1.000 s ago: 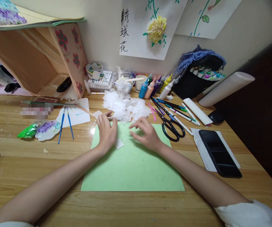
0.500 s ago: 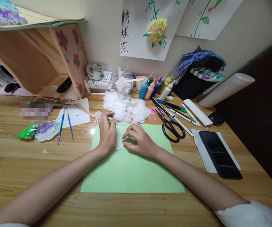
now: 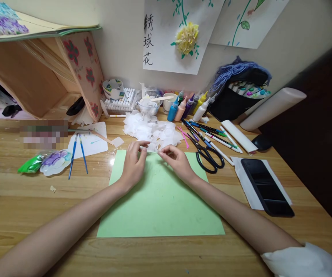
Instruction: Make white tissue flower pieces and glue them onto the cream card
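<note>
A loose, spread heap of thin white paper pieces [image 3: 142, 125] lay on the brown wood-grained table [image 3: 154, 257], just beyond the far edge of a flat, rectangular, light green paper sheet [image 3: 160, 209]. The pieces were small, flat and matt, many with straight edges and pointed corners; they overlapped at all angles, slightly see-through where single and denser white where several lay together. The front of the heap came close to the fingertips. The green sheet looked smooth and plain, with faint marks near its far edge and a few tiny dark specks further down.

The bare left hand [image 3: 134, 163] was over the sheet's far left part, fingers curved and half closed, with the thumb close to the forefinger. The bare right hand [image 3: 178, 161] faced it, thumb and forefinger drawn nearly together, the remaining fingers bent. A small pale bit showed between the two sets of fingertips, but whether either hand gripped it, or it belonged to the heap behind, could not be told.

One small, off-white paper square [image 3: 117, 142] lay apart, left of the heap. A clear bowl of white scraps [image 3: 148, 108] stood behind it, and black-handled scissors [image 3: 203, 149] rested right of the right hand.
</note>
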The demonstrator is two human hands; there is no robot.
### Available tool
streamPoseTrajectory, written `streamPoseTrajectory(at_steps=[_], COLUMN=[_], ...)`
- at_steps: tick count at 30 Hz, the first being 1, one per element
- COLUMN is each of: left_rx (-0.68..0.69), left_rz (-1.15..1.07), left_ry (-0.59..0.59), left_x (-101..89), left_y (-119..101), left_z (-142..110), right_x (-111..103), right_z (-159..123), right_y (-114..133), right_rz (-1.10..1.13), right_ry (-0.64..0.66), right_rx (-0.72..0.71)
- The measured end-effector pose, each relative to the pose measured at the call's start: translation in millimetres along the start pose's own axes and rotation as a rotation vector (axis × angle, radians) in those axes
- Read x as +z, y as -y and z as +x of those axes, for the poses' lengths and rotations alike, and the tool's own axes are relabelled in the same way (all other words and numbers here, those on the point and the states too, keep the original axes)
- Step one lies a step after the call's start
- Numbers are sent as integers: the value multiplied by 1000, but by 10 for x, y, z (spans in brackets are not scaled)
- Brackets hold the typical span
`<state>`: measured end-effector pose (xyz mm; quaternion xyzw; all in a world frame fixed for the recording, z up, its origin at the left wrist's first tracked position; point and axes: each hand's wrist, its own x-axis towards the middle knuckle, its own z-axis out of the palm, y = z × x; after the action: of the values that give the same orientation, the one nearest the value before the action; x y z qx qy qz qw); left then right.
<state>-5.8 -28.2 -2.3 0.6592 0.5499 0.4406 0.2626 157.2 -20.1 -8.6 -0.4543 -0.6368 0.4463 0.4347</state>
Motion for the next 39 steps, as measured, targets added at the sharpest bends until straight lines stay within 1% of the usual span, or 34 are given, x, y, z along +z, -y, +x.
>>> streamPoseTrajectory(at_steps=[2, 4, 5, 7, 9, 12, 14, 18, 20, 22, 26, 28, 33, 37, 39], left_rx=[64, 122, 148, 186, 207, 197, 160, 60, 35, 28, 50, 42, -20, -42, -35], left_rz=[-2, -19, -29, -39, -41, -54, -75, -98, -84, -95, -161, -166, -191, -178, -171], left_ry=[104, 197, 225, 236, 207, 186, 190, 247, 281, 280, 241, 242, 257, 276, 249], left_x=[-2, 1, 4, 8, 11, 8, 4, 3, 6, 8, 5, 3, 1, 5, 10], left_y=[-36, -60, -66, -69, -64, -55, -52, -44, -40, -41, -51, -55, -55, -43, -28], left_z=[-9, -16, -19, -22, -23, -18, -13, -8, -7, -6, 4, 10, 15, 15, 15], right_x=[-53, -88, -99, -113, -121, -125, -121, -110, -107, -108, -110, -107, -79, -69, -69], right_z=[44, 63, 65, 65, 66, 67, 63, 47, 46, 49, 54, 49, 29, 26, 29], right_y=[2, 13, 18, 16, -5, -46, -59, -42, -33, -30, -39, -46, -40, -16, -7], right_rz=[163, 232, 239, 229, 229, 281, 304, 282, 280, 285, 254, 244, 309, 322, 316], right_ry=[48, 137, 180, 247, 284, 283, 268, 207, 179, 168, 205, 223, 212, 227, 207], right_rx=[79, 91, 86, 80, 76, 67, 69, 66, 60, 53, 39, 30, 64, 45, 47])
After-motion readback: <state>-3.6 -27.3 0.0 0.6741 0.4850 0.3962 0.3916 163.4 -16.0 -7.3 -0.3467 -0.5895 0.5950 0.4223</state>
